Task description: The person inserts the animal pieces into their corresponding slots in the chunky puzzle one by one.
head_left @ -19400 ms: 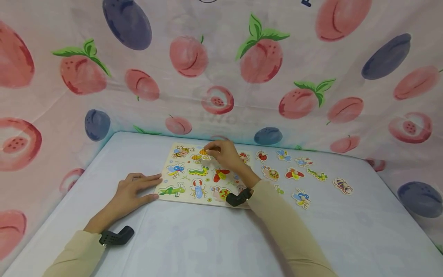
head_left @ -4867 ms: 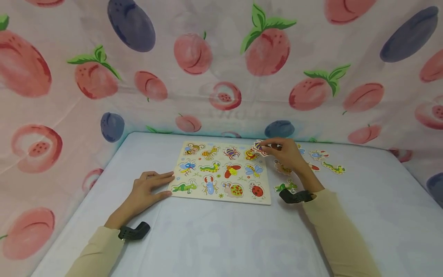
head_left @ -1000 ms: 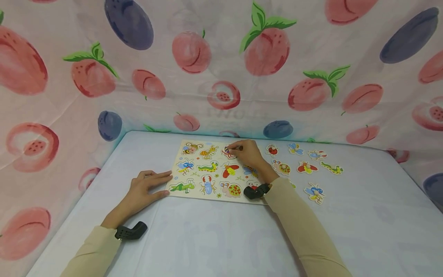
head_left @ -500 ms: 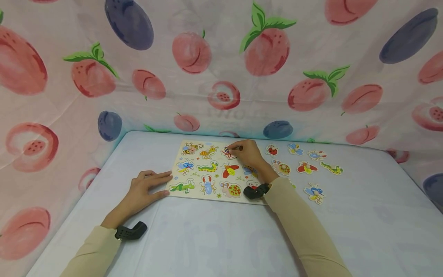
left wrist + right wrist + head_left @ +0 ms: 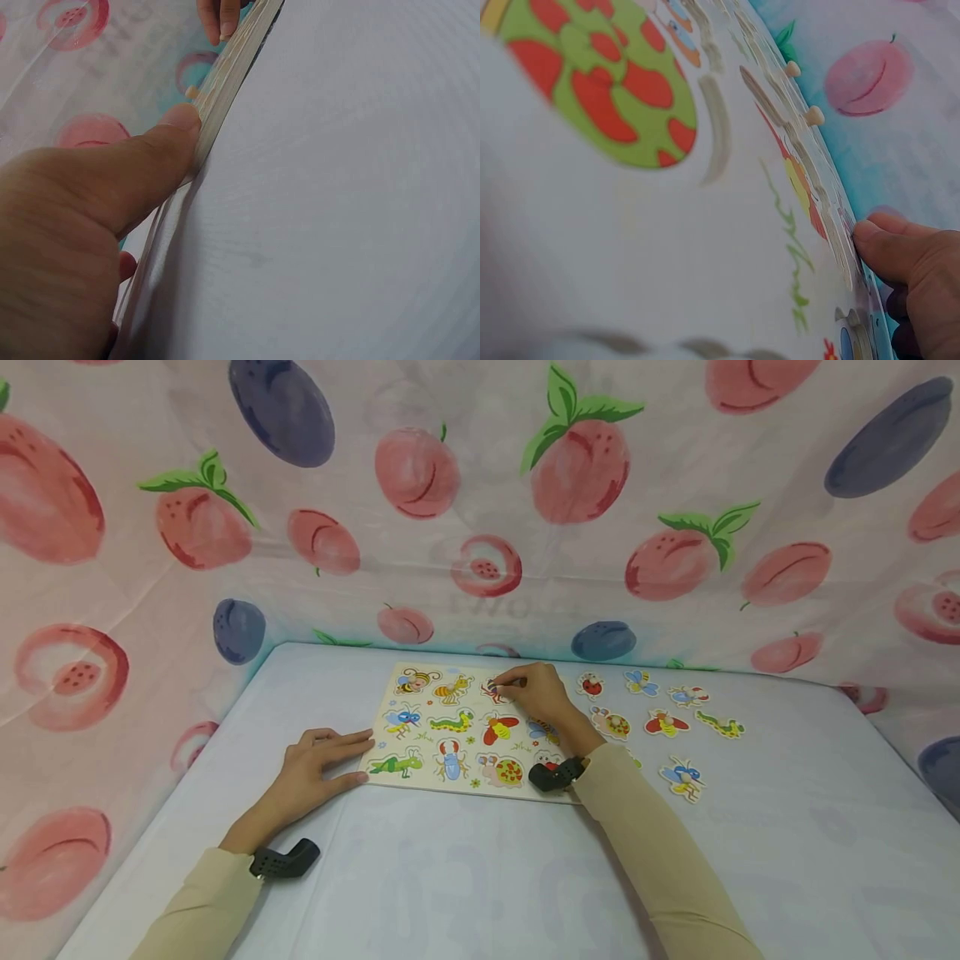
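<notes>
A pale wooden insect puzzle board [image 5: 408, 782] lies at the middle of the table. Over its top row, third from the left, my right hand [image 5: 542, 693] pinches a spider puzzle piece [image 5: 492, 691] between thumb and finger. Low across the surface in the right wrist view, the fingertips of that hand [image 5: 911, 251] are right at the board. The board's top right corner is hidden under the right hand. My left hand [image 5: 311, 770] rests with extended fingers against the board's left edge; its thumb [image 5: 161, 154] presses the board's side [image 5: 232, 82] in the left wrist view.
Several loose pieces lie right of the board, among them a ladybird [image 5: 590, 685], a snail [image 5: 615, 724], a caterpillar [image 5: 720, 724] and a mosquito [image 5: 682, 778]. Wooden knobs such as this peg [image 5: 814, 116] stand up from the board. A fruit-print curtain [image 5: 315, 602] hangs behind.
Earlier the right hand placed a bee piece in the top row. About five seconds ago it held the spider at the board's right; now the spider is over the third slot, barely shifting this last second.
</notes>
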`<state>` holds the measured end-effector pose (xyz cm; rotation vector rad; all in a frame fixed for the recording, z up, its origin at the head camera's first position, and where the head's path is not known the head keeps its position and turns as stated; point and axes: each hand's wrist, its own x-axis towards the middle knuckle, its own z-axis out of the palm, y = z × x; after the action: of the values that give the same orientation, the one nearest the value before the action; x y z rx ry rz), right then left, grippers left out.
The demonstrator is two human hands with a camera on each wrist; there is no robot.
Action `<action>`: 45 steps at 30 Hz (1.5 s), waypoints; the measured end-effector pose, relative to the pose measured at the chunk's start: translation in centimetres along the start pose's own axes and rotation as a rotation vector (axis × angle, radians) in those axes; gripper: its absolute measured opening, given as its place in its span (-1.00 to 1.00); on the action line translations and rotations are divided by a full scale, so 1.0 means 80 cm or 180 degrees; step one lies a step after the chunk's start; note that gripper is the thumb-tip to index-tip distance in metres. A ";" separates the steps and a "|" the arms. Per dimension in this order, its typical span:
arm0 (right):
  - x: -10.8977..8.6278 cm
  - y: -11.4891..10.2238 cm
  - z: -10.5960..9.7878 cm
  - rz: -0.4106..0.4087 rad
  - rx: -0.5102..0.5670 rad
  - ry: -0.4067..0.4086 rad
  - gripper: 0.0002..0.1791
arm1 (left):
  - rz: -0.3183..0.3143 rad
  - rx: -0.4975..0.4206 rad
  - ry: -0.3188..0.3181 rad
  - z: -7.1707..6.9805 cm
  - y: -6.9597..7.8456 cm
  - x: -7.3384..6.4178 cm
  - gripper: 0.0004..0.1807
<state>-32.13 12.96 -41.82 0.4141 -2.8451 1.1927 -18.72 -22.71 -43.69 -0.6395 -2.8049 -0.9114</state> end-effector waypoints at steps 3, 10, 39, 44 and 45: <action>0.000 0.000 -0.001 -0.0015 -0.0006 0.0007 -0.84 | 0.0008 0.0005 -0.0009 0.000 0.000 0.001 -0.43; 0.001 0.002 -0.001 -0.0032 -0.0049 -0.0025 -0.83 | -0.0013 0.0003 -0.0009 -0.001 0.001 0.000 -0.43; -0.015 -0.004 -0.047 -0.0255 0.0215 0.0248 -0.71 | -0.0041 0.0013 -0.0044 -0.002 0.003 0.001 -0.44; -0.023 0.000 -0.064 -0.0201 0.0230 0.0340 -0.72 | -0.0018 0.0021 -0.0038 -0.002 0.003 0.000 -0.44; -0.025 0.001 -0.067 -0.0164 0.0268 0.0344 -0.72 | -0.0013 0.0023 -0.0038 -0.002 0.002 0.000 -0.44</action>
<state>-30.62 17.26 -38.38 0.4101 -2.6847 1.2873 -18.63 -22.67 -43.45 -0.6407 -2.8196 -0.9007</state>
